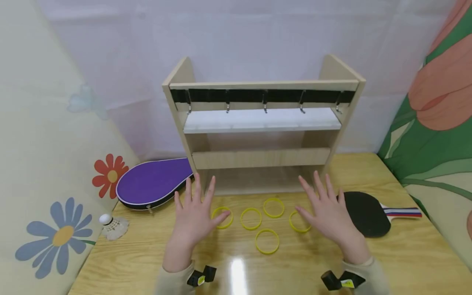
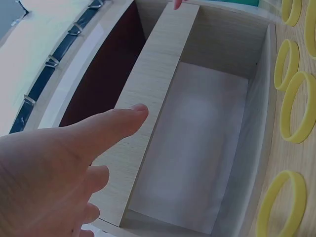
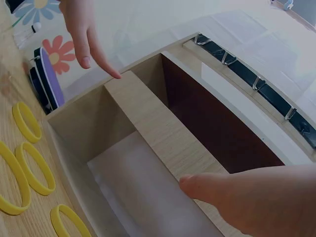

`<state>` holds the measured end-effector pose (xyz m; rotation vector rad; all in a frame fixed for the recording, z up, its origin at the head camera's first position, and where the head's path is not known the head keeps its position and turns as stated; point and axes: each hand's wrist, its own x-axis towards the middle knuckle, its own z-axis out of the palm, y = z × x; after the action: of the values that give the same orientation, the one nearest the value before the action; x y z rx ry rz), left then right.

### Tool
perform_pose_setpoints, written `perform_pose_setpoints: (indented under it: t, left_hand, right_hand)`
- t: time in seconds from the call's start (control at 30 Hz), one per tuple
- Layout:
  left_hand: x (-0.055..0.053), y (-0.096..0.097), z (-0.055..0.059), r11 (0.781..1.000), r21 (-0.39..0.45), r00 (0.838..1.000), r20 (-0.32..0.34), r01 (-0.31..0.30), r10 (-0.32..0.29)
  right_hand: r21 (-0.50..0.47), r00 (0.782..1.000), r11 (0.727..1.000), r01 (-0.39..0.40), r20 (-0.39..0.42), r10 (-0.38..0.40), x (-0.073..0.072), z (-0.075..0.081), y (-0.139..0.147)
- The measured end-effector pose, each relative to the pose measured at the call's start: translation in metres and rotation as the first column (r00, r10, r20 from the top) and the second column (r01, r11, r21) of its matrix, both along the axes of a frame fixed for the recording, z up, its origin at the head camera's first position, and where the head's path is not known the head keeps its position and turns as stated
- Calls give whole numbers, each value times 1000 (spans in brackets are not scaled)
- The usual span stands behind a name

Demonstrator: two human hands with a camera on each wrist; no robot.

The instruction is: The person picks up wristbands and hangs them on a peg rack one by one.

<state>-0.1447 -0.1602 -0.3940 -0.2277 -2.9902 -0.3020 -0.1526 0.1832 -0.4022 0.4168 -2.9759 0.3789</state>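
Only the head view takes in both hands whole: the left hand (image 1: 193, 219) left of centre, the right hand (image 1: 330, 217) right of it, each grip spread loose with straight fingers. Five yellow rings (image 1: 251, 228) lie flat at lower centre; the thumbs overlap the outermost two there, while the left wrist view shows that hand's thumb well away from the rings along its right edge. The right wrist view catches four of them at left and lower left.

Both wrist views look down into the wooden rack (image 1: 261, 159), revealing a pale floor sheet (image 2: 190, 143) in front of the slat (image 2: 148, 84) and a dark red-brown recess (image 3: 212, 123) behind it. The head view shows its five hooks (image 1: 265, 108) face on, along a black strip (image 1: 246, 96).

The black paddle (image 1: 366, 215) appears only in the head view, at right; the purple case (image 1: 155, 182) and shuttlecock (image 1: 115, 228), at left, also show in the right wrist view's upper left.

The worktop (image 1: 144, 254) is light, wood-grained and glossy, with a white glare at bottom centre. Pale cloth (image 1: 254, 41) hangs behind, between flower-printed side panels (image 1: 439, 94).
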Motion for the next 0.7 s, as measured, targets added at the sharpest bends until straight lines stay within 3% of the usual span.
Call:
perform_pose_setpoints:
  t: [0.2,0.37,0.57,0.7]
  left_hand:
    - [-1,-9,9,1000,-25,999,-52,2,-3]
    - [-3,-13,11,1000,-20,999,-47,-4,3]
    - [-9,-21,10,995,90,997,-75,31,-24]
    - [-15,-28,8,968,230,993,-89,96,-78]
  right_hand:
    - [11,1000,1000,-13,-25,13,-2,4,-2]
    - [-14,999,999,-36,-24,36,-2,2,0]
    - [-70,996,994,-86,-29,84,-2,1,0]
    - [-170,991,976,-137,-24,135,0,1,1]
